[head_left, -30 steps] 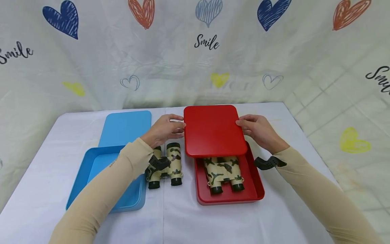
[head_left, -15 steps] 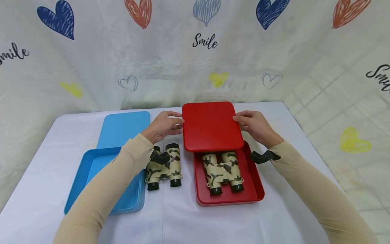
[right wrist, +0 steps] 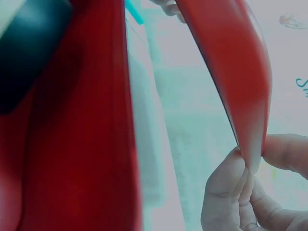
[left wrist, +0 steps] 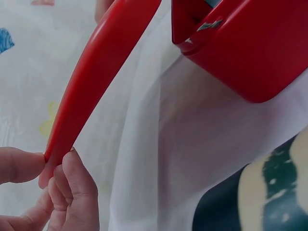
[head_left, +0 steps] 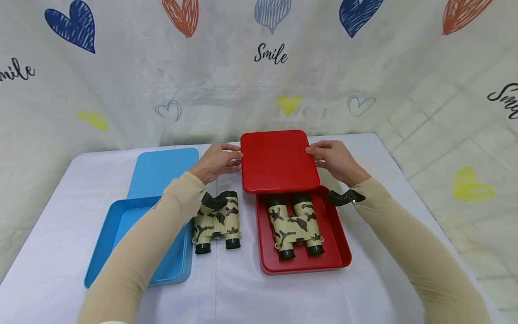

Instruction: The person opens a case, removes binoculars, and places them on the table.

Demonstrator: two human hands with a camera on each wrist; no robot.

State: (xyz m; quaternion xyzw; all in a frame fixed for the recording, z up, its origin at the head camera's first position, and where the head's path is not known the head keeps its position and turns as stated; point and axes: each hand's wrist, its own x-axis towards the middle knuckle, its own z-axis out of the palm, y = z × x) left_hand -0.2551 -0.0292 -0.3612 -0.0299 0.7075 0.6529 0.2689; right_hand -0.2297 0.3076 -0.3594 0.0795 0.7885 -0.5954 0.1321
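Both hands hold a red lid (head_left: 279, 162) by its left and right sides, tilted behind and above the red box (head_left: 341, 247). My left hand (head_left: 220, 162) pinches the left edge between thumb and fingers, which the left wrist view shows close up on the lid (left wrist: 91, 82). On the opposite edge my right hand (head_left: 333, 158) pinches likewise; its thumb and fingertips press the lid (right wrist: 240, 82) in the right wrist view. Inside the red box lie camouflage binoculars (head_left: 295, 225), their far ends right by the lid's lower edge.
A second pair of camouflage binoculars (head_left: 226, 225) lies on the white tablecloth (head_left: 251, 297), partly behind the left wrist strap. Left of it an uncovered blue box (head_left: 178, 265) sits under the left forearm, with a blue lid (head_left: 166, 168) behind it. A printed backdrop (head_left: 226, 81) hangs behind the table.
Both hands have moved the red lid back and slightly left, away from the red box. More of the binoculars inside the box now shows.
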